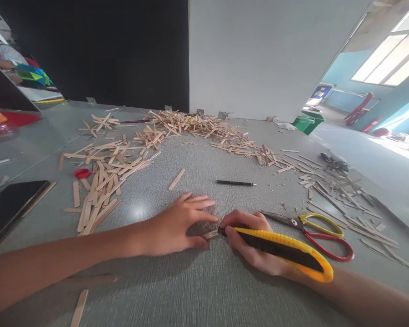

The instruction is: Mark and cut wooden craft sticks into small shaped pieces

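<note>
My right hand (250, 240) is wrapped round a utility knife with a yellow and black handle (293, 250). Its short metal end points left, into the gap between my left thumb and index finger. My left hand (182, 222) rests palm down on the table with its fingers stretched out. The thumb lies close to the metal tip; whether it touches is hard to see. Scissors (303, 227) with one yellow and one red handle lie just beyond my right hand. Further off are a black pen (236, 183) and a single wooden craft stick (176, 179).
Piles of craft sticks (191, 122) spread along the back and left. Cut slivers (347, 200) litter the right side. A dark phone (13, 204) and a red ring (82, 173) lie at left. Upright black (105, 54) and white panels (259, 54) stand behind.
</note>
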